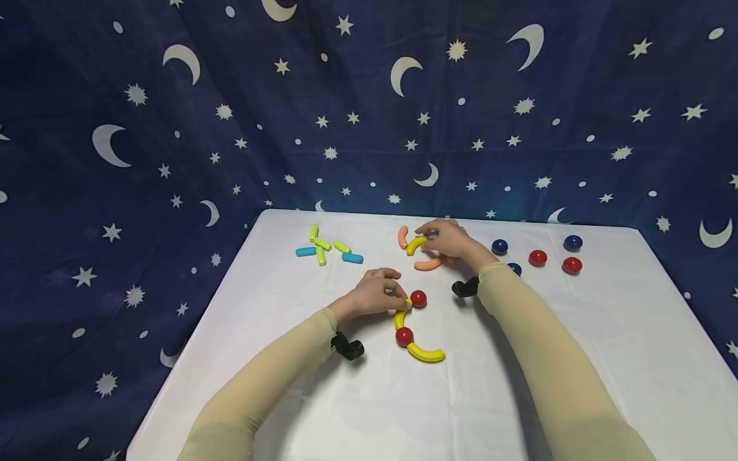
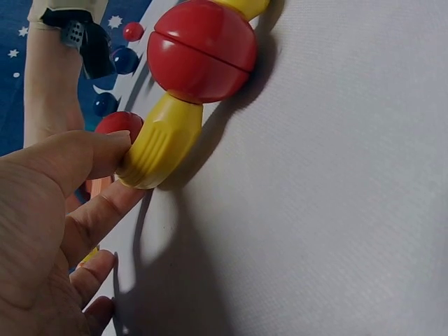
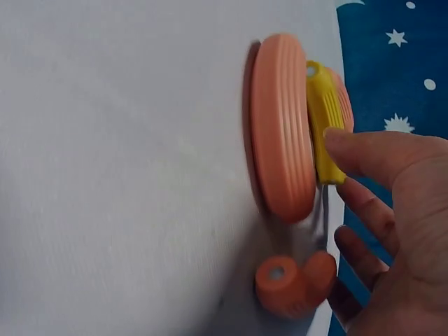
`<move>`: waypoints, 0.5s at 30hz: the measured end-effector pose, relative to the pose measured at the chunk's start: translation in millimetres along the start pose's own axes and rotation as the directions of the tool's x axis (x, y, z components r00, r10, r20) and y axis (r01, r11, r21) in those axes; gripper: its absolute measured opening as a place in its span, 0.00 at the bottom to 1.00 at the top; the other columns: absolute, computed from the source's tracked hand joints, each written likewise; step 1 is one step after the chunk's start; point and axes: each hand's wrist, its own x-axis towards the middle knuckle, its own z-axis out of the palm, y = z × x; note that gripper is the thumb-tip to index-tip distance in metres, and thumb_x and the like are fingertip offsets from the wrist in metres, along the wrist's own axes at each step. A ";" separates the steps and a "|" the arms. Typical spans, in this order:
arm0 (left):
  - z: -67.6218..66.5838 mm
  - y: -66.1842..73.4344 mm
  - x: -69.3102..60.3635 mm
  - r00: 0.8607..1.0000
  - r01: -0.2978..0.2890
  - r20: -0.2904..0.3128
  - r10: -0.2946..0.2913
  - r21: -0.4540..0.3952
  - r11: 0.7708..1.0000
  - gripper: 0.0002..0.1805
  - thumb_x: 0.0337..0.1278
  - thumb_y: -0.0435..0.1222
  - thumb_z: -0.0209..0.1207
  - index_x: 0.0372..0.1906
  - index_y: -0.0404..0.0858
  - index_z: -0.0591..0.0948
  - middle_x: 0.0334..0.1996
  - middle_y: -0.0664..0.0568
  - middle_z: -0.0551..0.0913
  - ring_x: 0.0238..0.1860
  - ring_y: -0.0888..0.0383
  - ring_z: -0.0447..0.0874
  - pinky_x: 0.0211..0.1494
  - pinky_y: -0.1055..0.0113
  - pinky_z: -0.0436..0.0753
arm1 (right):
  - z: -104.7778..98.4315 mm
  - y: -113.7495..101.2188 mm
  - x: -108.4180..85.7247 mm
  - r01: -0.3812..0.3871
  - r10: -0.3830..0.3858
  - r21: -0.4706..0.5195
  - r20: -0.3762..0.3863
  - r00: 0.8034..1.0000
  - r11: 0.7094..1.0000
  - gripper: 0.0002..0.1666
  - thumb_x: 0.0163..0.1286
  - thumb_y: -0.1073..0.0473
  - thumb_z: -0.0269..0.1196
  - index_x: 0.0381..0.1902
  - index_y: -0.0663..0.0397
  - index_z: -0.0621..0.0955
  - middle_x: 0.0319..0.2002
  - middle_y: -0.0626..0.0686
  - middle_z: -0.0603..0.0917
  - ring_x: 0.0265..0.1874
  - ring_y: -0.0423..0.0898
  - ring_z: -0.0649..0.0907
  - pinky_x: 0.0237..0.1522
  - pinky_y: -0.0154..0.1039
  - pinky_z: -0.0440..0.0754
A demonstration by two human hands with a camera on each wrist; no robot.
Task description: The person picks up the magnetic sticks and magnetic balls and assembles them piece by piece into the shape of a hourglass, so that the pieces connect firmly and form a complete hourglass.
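Note:
My left hand (image 1: 375, 293) pinches a short curved yellow rod (image 2: 164, 143) between thumb and forefinger. One end of that rod joins a red ball (image 1: 404, 337), and a longer curved yellow rod (image 1: 426, 353) extends from the ball's other side. Close to my left fingertips is a second red ball (image 1: 418, 298); whether it touches the rod is unclear. Farther back, my right hand (image 1: 445, 238) pinches another short curved yellow rod (image 3: 325, 126), whose end shows a silvery disc. Around it lie curved orange rods, including a large one (image 3: 283, 129) and a smaller one (image 3: 278, 287).
Straight green rods (image 1: 321, 244) and blue rods (image 1: 352, 258) lie at the back left of the white-covered table (image 1: 346, 410). Toward the right are blue balls (image 1: 573, 242) and red balls (image 1: 538, 258). A dark star-patterned cloth (image 1: 357, 96) hangs behind.

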 end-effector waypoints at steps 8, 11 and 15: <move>0.9 0.2 0.8 1.000 0.002 0.001 -0.002 -0.014 1.000 0.08 0.56 0.54 0.71 0.32 0.56 0.89 0.71 0.54 0.69 0.72 0.46 0.57 0.70 0.51 0.64 | 8.5 -4.4 2.6 0.028 -0.028 -0.044 -0.010 1.000 0.999 0.25 0.69 0.56 0.68 0.63 0.47 0.83 0.62 0.54 0.80 0.60 0.56 0.69 0.62 0.57 0.61; 0.6 0.4 0.2 1.000 0.001 0.001 -0.001 -0.019 1.000 0.08 0.56 0.53 0.70 0.33 0.56 0.89 0.71 0.53 0.69 0.72 0.46 0.57 0.70 0.50 0.64 | 9.6 -5.2 1.8 0.031 -0.032 -0.054 -0.014 0.999 0.998 0.24 0.69 0.56 0.68 0.62 0.47 0.84 0.62 0.54 0.81 0.58 0.56 0.70 0.61 0.57 0.62; 0.5 0.3 -0.2 1.000 0.003 0.003 -0.003 -0.021 1.000 0.09 0.57 0.54 0.70 0.33 0.55 0.89 0.71 0.53 0.69 0.73 0.46 0.56 0.71 0.49 0.63 | 10.5 -4.2 1.1 0.024 -0.024 -0.047 -0.015 1.000 0.999 0.22 0.69 0.56 0.69 0.60 0.45 0.85 0.60 0.53 0.82 0.58 0.56 0.70 0.60 0.57 0.63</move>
